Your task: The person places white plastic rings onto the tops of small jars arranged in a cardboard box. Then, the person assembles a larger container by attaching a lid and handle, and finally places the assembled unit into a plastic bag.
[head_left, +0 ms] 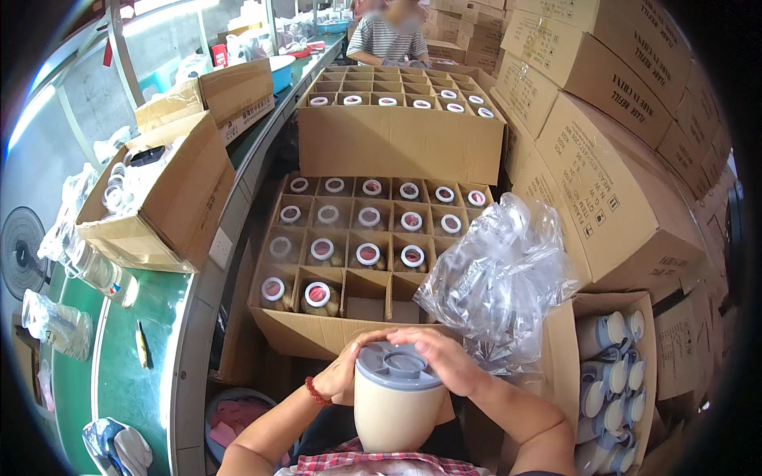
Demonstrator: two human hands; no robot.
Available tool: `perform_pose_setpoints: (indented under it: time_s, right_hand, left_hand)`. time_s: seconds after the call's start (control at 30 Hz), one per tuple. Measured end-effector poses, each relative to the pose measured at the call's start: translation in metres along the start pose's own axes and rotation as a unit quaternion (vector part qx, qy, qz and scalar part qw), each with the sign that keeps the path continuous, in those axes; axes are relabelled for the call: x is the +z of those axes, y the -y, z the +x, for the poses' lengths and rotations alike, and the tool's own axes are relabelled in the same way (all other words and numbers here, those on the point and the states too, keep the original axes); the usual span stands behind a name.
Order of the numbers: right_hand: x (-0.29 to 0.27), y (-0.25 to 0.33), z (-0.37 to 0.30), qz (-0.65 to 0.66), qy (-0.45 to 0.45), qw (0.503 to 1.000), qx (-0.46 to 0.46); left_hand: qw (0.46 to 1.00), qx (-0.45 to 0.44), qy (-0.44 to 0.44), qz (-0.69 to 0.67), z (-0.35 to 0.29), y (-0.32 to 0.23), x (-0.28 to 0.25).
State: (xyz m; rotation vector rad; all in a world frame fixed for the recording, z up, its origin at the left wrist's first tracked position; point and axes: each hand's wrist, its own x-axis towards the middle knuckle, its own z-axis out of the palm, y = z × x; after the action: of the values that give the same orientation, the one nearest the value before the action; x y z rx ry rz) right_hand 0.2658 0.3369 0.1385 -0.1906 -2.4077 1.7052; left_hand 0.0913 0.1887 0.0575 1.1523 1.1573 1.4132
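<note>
A cream-coloured flask body [398, 416] with a grey round lid [401, 362] stands upright close in front of me. My left hand [348, 370], with a red bead bracelet at the wrist, curves around its left side near the lid. On the other side, my right hand [446, 363] grips the lid's right edge, its fingers reaching over the top. Just beyond lies a partitioned carton [305, 329] with glass flask liners [317, 297] in many cells; some near cells hold none. A clear plastic bag [508, 274] is draped over its right side.
At the right, an open carton [565, 349] holds several grey-lidded jugs [611, 377]. Another partitioned carton [397, 143] stands behind. Stacked cartons [603, 182] wall the right. A green bench [151, 397] on the left bears a yellow-handled tool [143, 347]. A person [389, 40] sits far back.
</note>
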Motion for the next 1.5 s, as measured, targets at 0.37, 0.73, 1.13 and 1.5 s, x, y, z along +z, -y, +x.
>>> perform_pose_setpoints:
  time_s: [0.37, 0.73, 1.13, 1.5]
  right_hand:
    - [0.016, -0.104, 0.094, 0.567, 0.005, 0.823, 0.039]
    - [0.001, 0.047, 0.112, -0.592, -0.017, 0.757, -0.277]
    - [0.038, 0.051, 0.143, -0.549, -0.091, 0.816, -0.155]
    - [0.041, -0.117, 0.201, -0.429, 0.076, 0.871, -0.226]
  left_hand:
    - [0.941, -0.013, -0.014, 0.338, 0.003, -0.102, -0.020]
    - [0.922, 0.129, -0.363, 0.028, -0.003, -0.083, -0.031]
    - [0.871, 0.174, -0.451, 0.085, -0.020, -0.084, -0.034]
    - [0.742, 0.140, -0.564, -0.335, -0.078, -0.015, -0.125]
